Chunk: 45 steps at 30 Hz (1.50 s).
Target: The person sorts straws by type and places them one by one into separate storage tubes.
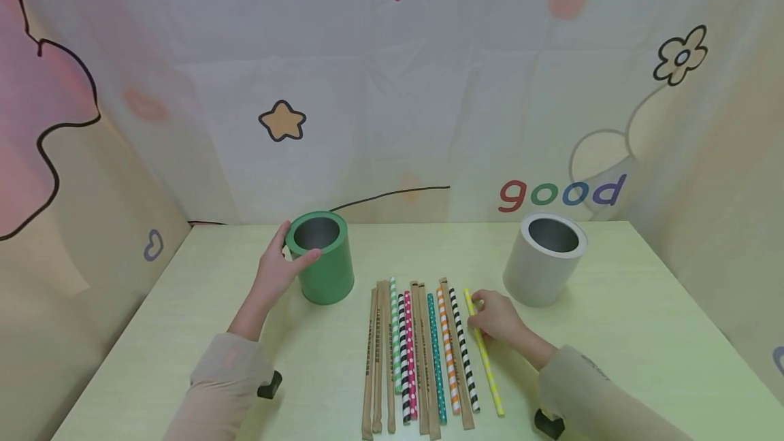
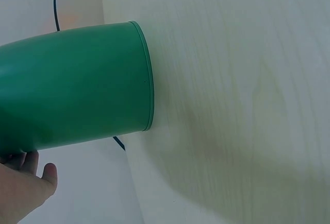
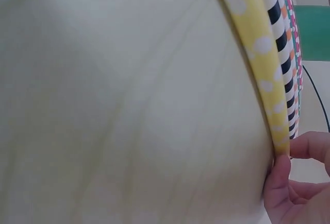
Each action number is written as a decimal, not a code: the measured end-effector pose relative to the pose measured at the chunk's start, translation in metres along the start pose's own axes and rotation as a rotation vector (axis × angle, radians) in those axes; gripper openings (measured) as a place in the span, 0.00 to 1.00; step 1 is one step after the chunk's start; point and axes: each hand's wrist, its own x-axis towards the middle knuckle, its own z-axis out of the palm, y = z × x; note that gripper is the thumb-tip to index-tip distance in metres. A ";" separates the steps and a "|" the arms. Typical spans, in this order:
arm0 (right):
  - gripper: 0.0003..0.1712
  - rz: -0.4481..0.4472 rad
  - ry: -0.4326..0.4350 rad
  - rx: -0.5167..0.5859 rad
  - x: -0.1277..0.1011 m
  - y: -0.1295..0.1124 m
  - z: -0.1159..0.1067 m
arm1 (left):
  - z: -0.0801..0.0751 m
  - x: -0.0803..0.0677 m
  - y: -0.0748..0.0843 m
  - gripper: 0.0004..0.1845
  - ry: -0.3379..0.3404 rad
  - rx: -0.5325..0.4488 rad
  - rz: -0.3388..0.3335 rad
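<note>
The yellow paper straw with white dots (image 1: 484, 352) lies flat on the pale green wood-grain surface (image 1: 643, 332), at the right end of a row of paper straws. The right hand (image 1: 497, 317) rests on the straw's far part, fingers curled round it; the right wrist view shows a thumb and fingertips (image 3: 278, 180) pinching the straw's end (image 3: 258, 54) against the surface.

Just left of it lie a black-and-white striped straw (image 1: 463, 352), an orange-and-white striped straw (image 1: 448, 352), a teal dotted straw (image 1: 436, 352), a pink dotted straw (image 1: 410, 359) and a green-and-white striped straw (image 1: 395, 339), with several plain brown paper-wrapped straws (image 1: 371, 366) among them. All lie roughly parallel, close together, running away from the person.

The glossy green cylindrical cup with a metal inside (image 1: 322, 257) stands upright on the surface, to the left of the straws and beyond their far ends. The left hand (image 1: 278, 271) grips it from its left side, thumb against the rim and fingers round the wall. In the left wrist view the cup's green wall (image 2: 77, 85) fills the frame and a fingertip (image 2: 49, 175) shows beside it.

A white cylindrical cup with a metal inside (image 1: 544, 258) stands upright to the right, just beyond the right hand and apart from it.
</note>
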 end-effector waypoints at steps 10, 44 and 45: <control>0.24 -0.044 -0.004 0.077 -0.005 -0.001 -0.008 | 0.001 0.000 -0.002 0.50 0.003 -0.009 -0.016; 0.07 -0.562 0.059 0.840 -0.010 -0.160 -0.093 | 0.000 0.001 -0.004 0.51 0.011 -0.037 -0.023; 0.07 -0.570 0.068 0.880 -0.008 -0.164 -0.092 | 0.000 0.001 -0.004 0.51 0.011 -0.037 -0.023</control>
